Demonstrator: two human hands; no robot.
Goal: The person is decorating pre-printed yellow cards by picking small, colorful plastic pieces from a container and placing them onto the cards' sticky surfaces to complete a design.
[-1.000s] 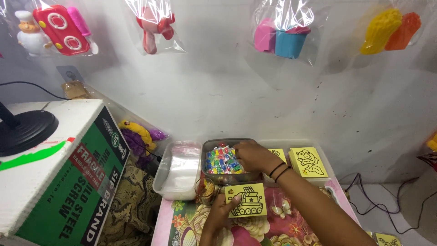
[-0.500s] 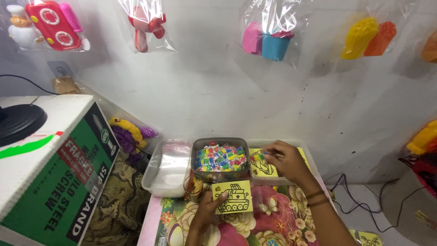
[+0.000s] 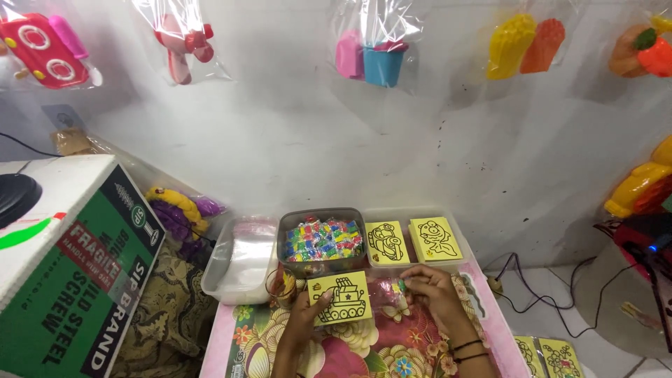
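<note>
head view, looking down, facing wall (image 3: 420, 154)

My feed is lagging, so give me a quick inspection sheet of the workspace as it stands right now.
Surface: low table with pink flowered cover.
Job's things: yellow card with tank drawing; small packet; tub of colourful packets.
Clutter: tray holding two more yellow cards; box of clear bags; yellow cards on the floor.
Grippers: left hand holds the tank card; right hand pinches the small packet.
Cables: black cables on the floor at right.
Surroundings: bagged plastic toys on white wall; green and white carton at left.
</note>
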